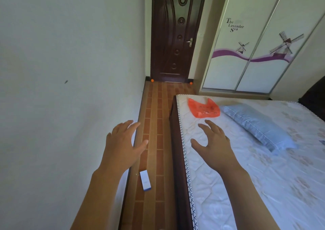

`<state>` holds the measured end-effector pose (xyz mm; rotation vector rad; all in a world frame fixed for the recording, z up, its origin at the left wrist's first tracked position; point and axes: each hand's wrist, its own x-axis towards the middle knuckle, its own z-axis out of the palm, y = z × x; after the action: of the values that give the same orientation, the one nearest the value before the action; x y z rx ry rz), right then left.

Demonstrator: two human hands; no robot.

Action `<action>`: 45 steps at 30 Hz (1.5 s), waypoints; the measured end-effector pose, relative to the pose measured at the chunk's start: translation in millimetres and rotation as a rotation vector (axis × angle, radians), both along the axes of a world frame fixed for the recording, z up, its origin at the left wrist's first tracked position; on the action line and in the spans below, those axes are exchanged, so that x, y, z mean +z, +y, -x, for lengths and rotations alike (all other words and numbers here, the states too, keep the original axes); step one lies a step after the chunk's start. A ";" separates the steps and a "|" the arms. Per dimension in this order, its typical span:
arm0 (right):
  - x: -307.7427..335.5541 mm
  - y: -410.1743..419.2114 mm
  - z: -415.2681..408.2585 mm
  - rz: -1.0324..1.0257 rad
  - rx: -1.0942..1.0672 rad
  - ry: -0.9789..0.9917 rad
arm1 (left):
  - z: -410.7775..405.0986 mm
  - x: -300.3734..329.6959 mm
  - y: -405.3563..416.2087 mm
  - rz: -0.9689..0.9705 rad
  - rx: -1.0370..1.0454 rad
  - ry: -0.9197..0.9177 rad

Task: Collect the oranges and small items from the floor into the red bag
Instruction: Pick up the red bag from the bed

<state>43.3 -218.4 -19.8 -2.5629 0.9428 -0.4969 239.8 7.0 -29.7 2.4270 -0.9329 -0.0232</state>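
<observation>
Red plastic bag (204,108) lay flat and crumpled on the mattress (246,177), far-left corner of the bed, just left of a blue pillow (258,127) and not touching it. Left hand (123,147) was held out over the wall/floor edge, fingers spread and relaxed, gripping nothing. Right hand (214,142) hovered above the mattress, near side of the bag, fingers splayed and slightly bent, also holding nothing; can't tell if it touched the sheet. Two oranges sat on the tiled floor (158,124) at the far end, against the dark wooden door (175,34): left orange (152,80) in the corner by the wall, right orange (191,83) at the door frame's other side, well apart. Small white box with blue edge (145,180) lay on the near floor strip between the wall and the bed frame, just below the left hand in view. Wardrobe (255,54) with windmill print stood far right.
</observation>
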 end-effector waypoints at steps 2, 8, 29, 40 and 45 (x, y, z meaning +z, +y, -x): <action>0.1 -12.2 -18.2 -0.005 0.016 -0.015 | -16.0 4.4 -11.4 -0.003 0.004 -0.023; -1.7 -70.2 -72.9 -0.048 0.039 -0.057 | -67.4 15.1 -74.4 0.015 0.015 -0.070; -25.9 -274.0 -258.1 -0.180 0.016 -0.036 | -249.3 -0.4 -257.3 -0.057 0.035 -0.033; 19.0 -297.5 -358.2 -0.024 -0.052 0.007 | -363.3 10.9 -302.3 0.065 -0.040 0.036; 30.7 -305.6 -398.9 0.005 -0.063 0.012 | -405.6 17.0 -310.5 0.070 -0.063 0.015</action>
<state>442.2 -524.1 10.9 -2.5501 1.0299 -0.5017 645.4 -303.5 -12.7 2.3304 -0.9863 -0.0316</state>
